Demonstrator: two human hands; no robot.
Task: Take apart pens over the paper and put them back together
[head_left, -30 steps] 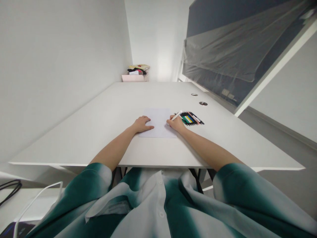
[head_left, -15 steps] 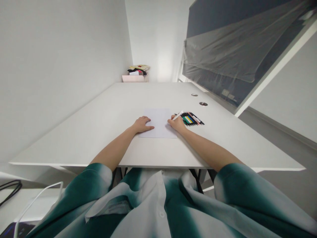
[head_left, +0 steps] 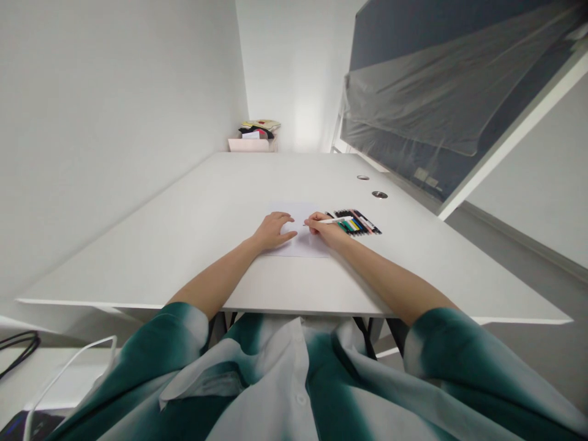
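Note:
A white sheet of paper (head_left: 303, 247) lies on the white table in front of me. My left hand (head_left: 274, 231) is over the sheet's left part, thumb and fingers apart, holding nothing. In my right hand (head_left: 324, 228) is a slim white pen (head_left: 337, 220), pinched near its tip and tilted low, its back end pointing right. The tip is over the paper; whether it touches cannot be made out. Just right of that hand lies a row of several markers (head_left: 356, 223) with dark, green, yellow, blue and pink parts, some partly hidden by the hand and pen.
Two round metal cable-hole covers (head_left: 379, 195) are set in the table (head_left: 184, 245) at the right. A pink box (head_left: 248, 145) with a pile of items stands beyond the far edge. A dark panel under plastic film (head_left: 413, 92) rises at right; a wall borders the left.
My left hand has moved right, further over the paper. My right hand has shifted slightly left, and the pen has swung lower, its back end now further right.

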